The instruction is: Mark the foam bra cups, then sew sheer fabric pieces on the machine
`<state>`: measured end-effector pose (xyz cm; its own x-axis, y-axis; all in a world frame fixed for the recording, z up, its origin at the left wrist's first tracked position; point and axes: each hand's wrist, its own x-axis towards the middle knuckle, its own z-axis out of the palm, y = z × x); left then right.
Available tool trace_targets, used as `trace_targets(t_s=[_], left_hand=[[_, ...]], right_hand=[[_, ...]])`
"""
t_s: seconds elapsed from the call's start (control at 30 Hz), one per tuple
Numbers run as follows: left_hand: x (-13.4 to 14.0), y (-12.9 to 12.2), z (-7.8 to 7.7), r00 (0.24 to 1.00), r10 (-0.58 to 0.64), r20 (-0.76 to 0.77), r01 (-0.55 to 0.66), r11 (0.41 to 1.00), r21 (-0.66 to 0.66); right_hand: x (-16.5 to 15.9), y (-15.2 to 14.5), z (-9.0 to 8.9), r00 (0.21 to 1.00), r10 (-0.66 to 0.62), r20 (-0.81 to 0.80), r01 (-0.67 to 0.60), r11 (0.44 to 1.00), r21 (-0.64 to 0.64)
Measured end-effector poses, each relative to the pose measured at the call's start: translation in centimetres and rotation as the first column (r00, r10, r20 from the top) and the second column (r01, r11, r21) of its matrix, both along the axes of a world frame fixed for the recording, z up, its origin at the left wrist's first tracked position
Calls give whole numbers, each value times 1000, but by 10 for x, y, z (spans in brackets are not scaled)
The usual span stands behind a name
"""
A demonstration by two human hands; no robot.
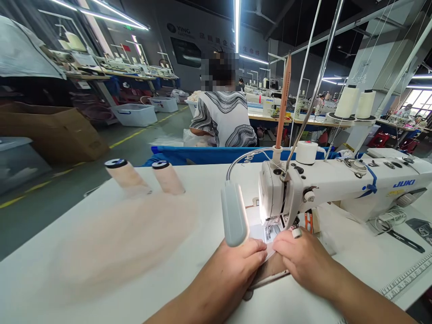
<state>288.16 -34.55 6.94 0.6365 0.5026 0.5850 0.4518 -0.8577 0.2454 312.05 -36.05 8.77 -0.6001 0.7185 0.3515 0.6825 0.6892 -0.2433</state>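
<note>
A white JUKI sewing machine (pixel 286 193) stands in front of me, its lit presser foot (pixel 271 231) low over the bed. My left hand (pixel 241 258) is left of the foot, with fingers closed and pressed down on the near edge of a thin, pale piece of fabric (pixel 270 252). My right hand (pixel 300 252) is just right of the foot, its fingers bunched on the same fabric. The fingertips are close together and partly hide the fabric. A brownish flat area (pixel 272 268) shows between the hands.
Sheer peach fabric (pixel 128 234) lies at left, near two thread cones (pixel 126 175) (pixel 168 177). A grey lamp head (pixel 234 213) hangs above my left hand. A ruler strip (pixel 407 279) lies at right. Ahead, a person in a patterned shirt (pixel 224 119) sits beyond blue cloth (pixel 202 154).
</note>
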Motion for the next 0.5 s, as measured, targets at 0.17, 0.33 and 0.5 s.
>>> trace_targets(t_s=[0.17,0.33,0.5], left_hand=[[0,3,-2,1000,25,-15,-26,998,-55],[1,2,2,997,66,-41,-71,991,-115],[0,4,5,998,52,-30,-54,996,-75]], right_hand=[[-2,1,4,998,-55,10,56,997,-48],[-4,2,8,996,-92,19,93,994,-62],[-3,4,2,995,-92,-24,90,994,-55]])
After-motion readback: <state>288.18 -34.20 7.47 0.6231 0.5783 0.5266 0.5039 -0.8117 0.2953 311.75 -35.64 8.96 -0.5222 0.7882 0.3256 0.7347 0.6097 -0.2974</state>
